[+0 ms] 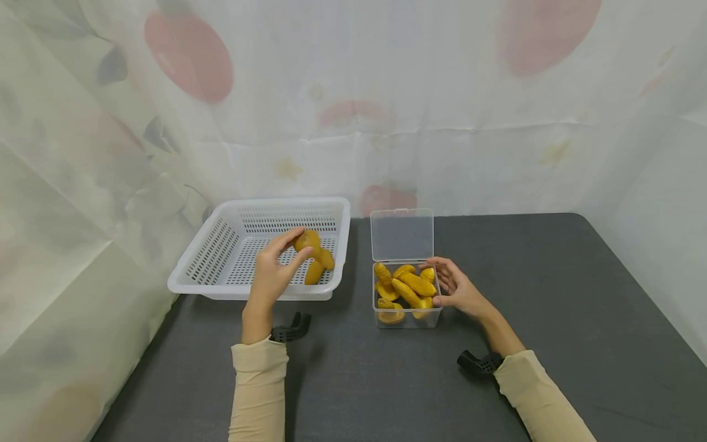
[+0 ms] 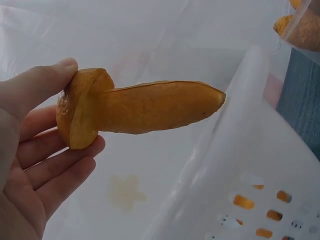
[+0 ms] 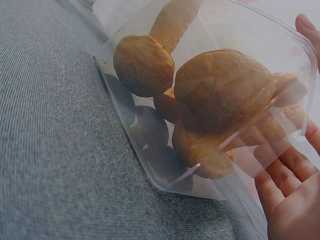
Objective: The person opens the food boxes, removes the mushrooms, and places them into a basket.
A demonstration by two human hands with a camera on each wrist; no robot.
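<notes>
My left hand (image 1: 270,273) pinches a yellow-brown mushroom (image 2: 155,106) by its cap, between thumb and fingers, over the white basket (image 1: 188,279). The stem points away from the palm. Below it, at the basket's right end, lie more yellow mushrooms (image 1: 314,273); the held one partly covers them. To the right, a clear plastic box (image 1: 409,324) stands with its lid (image 1: 402,236) raised, and several mushrooms (image 1: 407,293) fill it. My right hand (image 1: 459,293) rests against the box's right side, its fingers loosely spread near the back corner and its thumb by the rim.
Both containers stand on a dark grey table (image 1: 381,380), near its back edge. Behind them hangs a white fruit-patterned curtain (image 1: 442,153), which also covers the left side. Black wrist mounts (image 1: 291,328) sit at both cuffs.
</notes>
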